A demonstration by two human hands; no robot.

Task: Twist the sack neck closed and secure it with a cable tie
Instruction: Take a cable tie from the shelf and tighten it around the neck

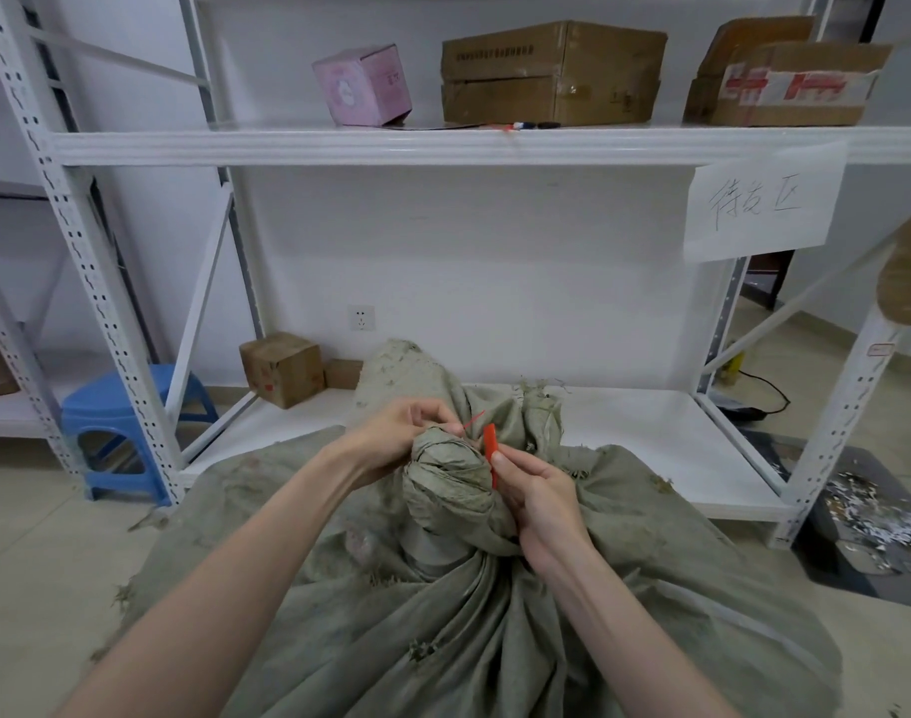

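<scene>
Head view: neck [449,476] twisted, tie [489,444] not yet cinched, as I judge.
Sack [443,629] slumps on the floor [38,562], near centre, with its neck wound into a tight knob standing up. Left hand [409,432] is curled, pinching the tie's thin tail at the neck's far left. Right hand [538,497] pinches the red head end at the neck's right. To do it well: hold the twist, seat the band under the knob, feed tail through head, pull straight. Low shelf [650,437] edge lies just beyond; stool [111,412] far left. Open floor near left. Loose flaps behind the neck may snag the tail.
</scene>
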